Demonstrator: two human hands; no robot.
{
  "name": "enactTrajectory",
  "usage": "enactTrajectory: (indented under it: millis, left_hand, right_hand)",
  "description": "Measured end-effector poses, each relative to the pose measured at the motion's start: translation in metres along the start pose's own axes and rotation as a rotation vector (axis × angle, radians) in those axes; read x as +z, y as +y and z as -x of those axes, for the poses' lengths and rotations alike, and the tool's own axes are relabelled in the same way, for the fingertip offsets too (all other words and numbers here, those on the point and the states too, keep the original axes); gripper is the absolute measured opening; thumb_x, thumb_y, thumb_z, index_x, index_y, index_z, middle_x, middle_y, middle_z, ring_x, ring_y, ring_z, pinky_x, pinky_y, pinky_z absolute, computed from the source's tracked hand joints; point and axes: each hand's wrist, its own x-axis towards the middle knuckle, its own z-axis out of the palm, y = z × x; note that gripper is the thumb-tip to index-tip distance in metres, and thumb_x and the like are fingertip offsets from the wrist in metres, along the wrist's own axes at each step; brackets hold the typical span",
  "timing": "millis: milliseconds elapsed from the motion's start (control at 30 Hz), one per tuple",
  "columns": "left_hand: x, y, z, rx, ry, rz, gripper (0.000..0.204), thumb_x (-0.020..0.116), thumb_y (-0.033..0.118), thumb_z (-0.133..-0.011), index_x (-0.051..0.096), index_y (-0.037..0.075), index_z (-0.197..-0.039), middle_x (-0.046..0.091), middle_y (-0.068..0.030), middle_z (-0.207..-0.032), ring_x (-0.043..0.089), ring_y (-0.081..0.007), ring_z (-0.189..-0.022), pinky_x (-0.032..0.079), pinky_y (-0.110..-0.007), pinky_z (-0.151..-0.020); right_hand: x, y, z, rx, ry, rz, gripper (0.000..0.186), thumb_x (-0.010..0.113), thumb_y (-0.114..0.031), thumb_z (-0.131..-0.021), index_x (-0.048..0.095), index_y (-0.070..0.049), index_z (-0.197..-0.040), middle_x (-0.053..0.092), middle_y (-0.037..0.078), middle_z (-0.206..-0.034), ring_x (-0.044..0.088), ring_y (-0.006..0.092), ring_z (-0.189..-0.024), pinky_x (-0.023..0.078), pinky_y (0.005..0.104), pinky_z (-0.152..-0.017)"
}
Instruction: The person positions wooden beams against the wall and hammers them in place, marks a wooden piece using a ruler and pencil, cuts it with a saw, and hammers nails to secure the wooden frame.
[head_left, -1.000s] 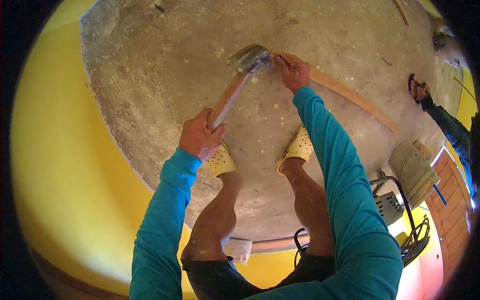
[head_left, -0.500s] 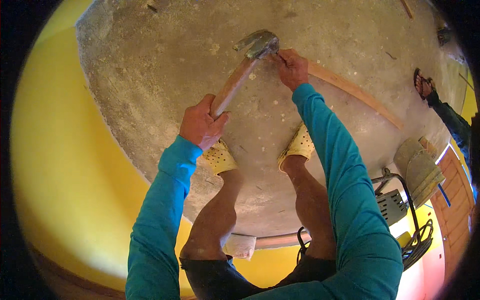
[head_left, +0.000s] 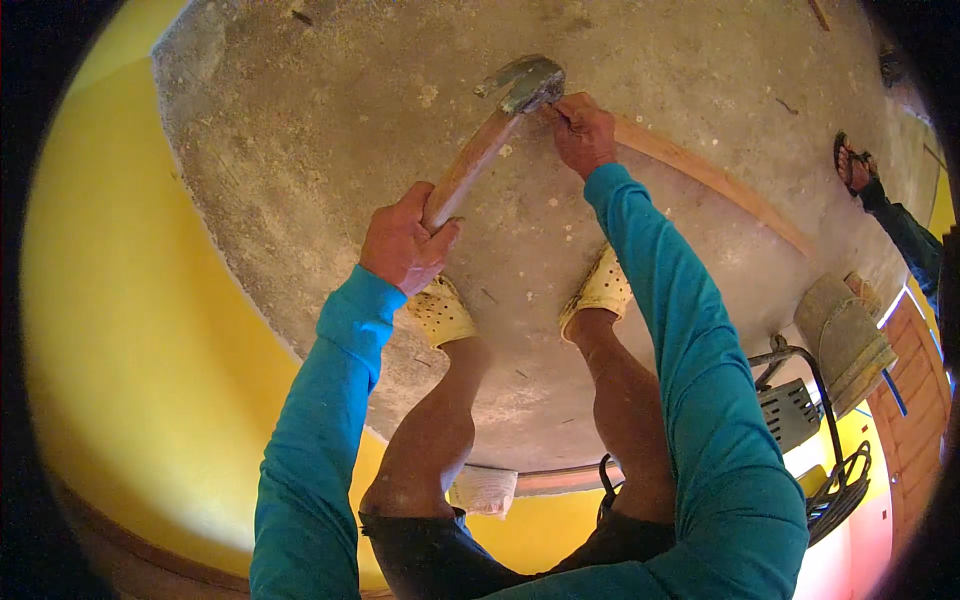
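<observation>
My left hand [head_left: 408, 240] is wrapped round the lower end of the wooden handle of a claw hammer [head_left: 468, 166]. The hammer slants up and to the right, its dark metal head at the top beside my right hand [head_left: 584, 136]. Closed fingers of my right hand grip one end of a long, flat wooden strip [head_left: 710, 180], which runs off toward the lower right. A short tip of the strip shows between those fingers and the hammer head. Whether the two touch, I cannot tell.
Below is a rough concrete floor [head_left: 330, 150], with my yellow clogs [head_left: 440, 312] on it. A yellow wall [head_left: 120, 300] curves along the left. At right are another person's sandalled foot [head_left: 853, 163], a grey perforated metal machine [head_left: 790, 415] and coiled black cable [head_left: 842, 492].
The hammer head has shifted slightly right. Both hands keep their grips, and the view has turned a little.
</observation>
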Motion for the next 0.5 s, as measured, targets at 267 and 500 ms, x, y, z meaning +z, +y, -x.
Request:
enactTrajectory:
  millis: [267, 500]
  left_hand:
    - [0.003, 0.000, 0.002, 0.022, -0.028, 0.088, 0.025, 0.058, 0.018, -0.067, 0.044, 0.005, -0.082, 0.052, -0.0158, -0.058, 0.054, -0.0296, -0.053, 0.042, -0.036, -0.046]
    - [0.013, -0.019, -0.018, 0.058, 0.035, -0.239, 0.021, 0.056, 0.015, -0.067, 0.044, 0.007, -0.081, 0.053, -0.0168, -0.060, 0.053, -0.0343, -0.057, 0.042, -0.039, -0.047]
  right_hand:
    - [-0.001, 0.007, -0.001, -0.115, -0.069, 0.200, 0.015, 0.054, -0.006, -0.061, 0.057, -0.006, -0.076, 0.052, 0.012, -0.069, 0.049, 0.0311, -0.070, 0.040, 0.0393, -0.061]
    - [0.003, -0.004, -0.003, -0.074, -0.110, 0.249, 0.017, 0.054, -0.004, -0.062, 0.057, -0.006, -0.078, 0.055, 0.012, -0.075, 0.049, 0.0309, -0.072, 0.041, 0.0376, -0.064]
